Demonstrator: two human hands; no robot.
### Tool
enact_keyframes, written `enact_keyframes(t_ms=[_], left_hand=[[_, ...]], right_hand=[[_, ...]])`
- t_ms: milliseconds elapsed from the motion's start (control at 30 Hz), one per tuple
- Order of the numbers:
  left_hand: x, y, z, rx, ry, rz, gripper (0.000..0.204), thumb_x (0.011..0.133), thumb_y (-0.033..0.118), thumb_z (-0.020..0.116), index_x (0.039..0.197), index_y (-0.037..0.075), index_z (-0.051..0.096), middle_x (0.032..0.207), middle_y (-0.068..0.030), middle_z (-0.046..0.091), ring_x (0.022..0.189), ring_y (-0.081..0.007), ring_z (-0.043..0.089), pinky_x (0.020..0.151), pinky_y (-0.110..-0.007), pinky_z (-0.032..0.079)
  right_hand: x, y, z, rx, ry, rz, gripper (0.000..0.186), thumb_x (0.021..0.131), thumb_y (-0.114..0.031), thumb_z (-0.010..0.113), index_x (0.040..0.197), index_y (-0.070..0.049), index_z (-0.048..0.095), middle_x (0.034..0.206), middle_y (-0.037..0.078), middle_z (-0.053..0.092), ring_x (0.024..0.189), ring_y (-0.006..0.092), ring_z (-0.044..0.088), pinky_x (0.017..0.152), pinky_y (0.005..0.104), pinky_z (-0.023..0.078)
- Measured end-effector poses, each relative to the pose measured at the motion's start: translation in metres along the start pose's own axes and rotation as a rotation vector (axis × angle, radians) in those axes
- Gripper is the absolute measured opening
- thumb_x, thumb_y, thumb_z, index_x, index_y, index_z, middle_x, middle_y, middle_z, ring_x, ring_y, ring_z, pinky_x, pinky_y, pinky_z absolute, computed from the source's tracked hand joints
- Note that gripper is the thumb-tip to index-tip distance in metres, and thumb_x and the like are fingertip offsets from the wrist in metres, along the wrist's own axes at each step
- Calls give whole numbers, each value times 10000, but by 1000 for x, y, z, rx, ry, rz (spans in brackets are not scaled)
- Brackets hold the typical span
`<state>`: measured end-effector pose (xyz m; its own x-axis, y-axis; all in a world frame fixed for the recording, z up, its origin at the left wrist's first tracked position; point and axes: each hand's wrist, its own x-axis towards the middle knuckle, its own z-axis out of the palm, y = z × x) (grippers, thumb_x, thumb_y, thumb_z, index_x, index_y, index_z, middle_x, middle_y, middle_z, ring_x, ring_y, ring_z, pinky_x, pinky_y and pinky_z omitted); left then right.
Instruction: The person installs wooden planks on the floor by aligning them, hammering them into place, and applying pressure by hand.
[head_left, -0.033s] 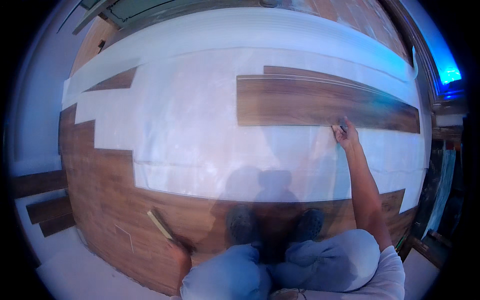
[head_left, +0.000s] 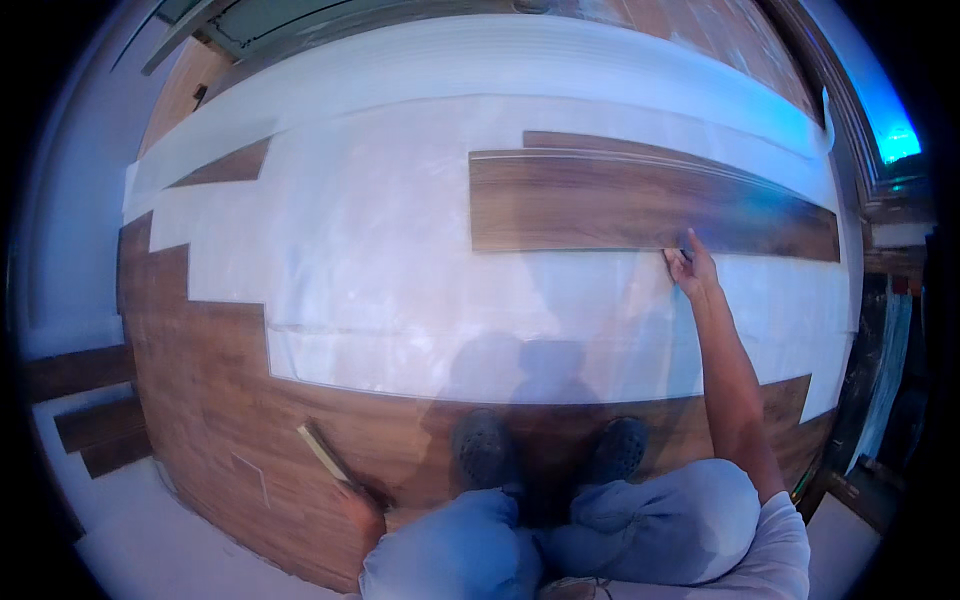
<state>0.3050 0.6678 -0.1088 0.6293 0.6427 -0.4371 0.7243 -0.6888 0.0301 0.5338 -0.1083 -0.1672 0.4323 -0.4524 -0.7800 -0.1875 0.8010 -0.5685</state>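
Note:
My right hand [head_left: 692,270] is closed on the near edge of a brown wood-look floor plank [head_left: 590,205], thumb on top and fingers under the edge. The plank lies crosswise over the pale underlay [head_left: 390,240], and a second plank [head_left: 575,141] shows just behind it. Low on the left, my left hand [head_left: 360,505] grips a narrow strip [head_left: 322,453] with a pale yellow side, its fingers partly hidden by my knee. What kind of strip it is, I cannot make out. Beneath me is laid plank flooring [head_left: 225,385] with a stepped edge.
A tapered plank piece [head_left: 232,163] lies on the underlay at the far left. Short plank pieces [head_left: 100,430] sit beyond the flooring's left side. My dark clogs [head_left: 485,450] rest on the laid planks. A blue-lit dark frame [head_left: 880,130] stands at the far right.

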Motion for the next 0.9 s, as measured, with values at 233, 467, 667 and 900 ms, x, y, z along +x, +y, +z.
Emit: enact_keyframes(t_ms=[233, 467, 667, 900], left_hand=[[12, -71, 58, 91, 137, 188, 657, 946, 196, 585, 1508, -36, 337, 1358, -324, 489, 1192, -503, 504, 1001, -535, 421], [5, 13, 5, 173, 245, 212, 558, 959, 220, 577, 1432, -44, 447, 1240, -312, 534, 1109, -500, 526, 948, -539, 433], [-14, 183, -20, -367, -298, 543, 398, 1002, 170, 596, 1365, 11, 560, 1168, -174, 670, 1083, -347, 635, 1032, -381, 436], [-64, 261, 13, -1657, -1004, 219, 490, 1000, 126, 596, 1435, -47, 449, 1383, -172, 559, 1317, -268, 510, 1127, -385, 390]], right_hand=[[-32, -3, 12, -65, -54, -203, 194, 964, -227, 706, 968, -50, 627, 806, 75, 673, 652, 161, 663, 483, 221, 509], [-92, 50, -13, -82, -169, -192, 188, 968, -239, 697, 905, -79, 622, 770, 58, 651, 636, 160, 652, 576, 261, 555], [-179, 117, -8, -83, -101, -67, 234, 979, -291, 676, 886, -80, 637, 763, 53, 653, 686, 174, 644, 663, 318, 553], [-241, 214, 20, -254, -404, 164, 342, 1014, -253, 619, 1235, 5, 583, 975, 61, 661, 827, 282, 668, 847, 419, 559]])
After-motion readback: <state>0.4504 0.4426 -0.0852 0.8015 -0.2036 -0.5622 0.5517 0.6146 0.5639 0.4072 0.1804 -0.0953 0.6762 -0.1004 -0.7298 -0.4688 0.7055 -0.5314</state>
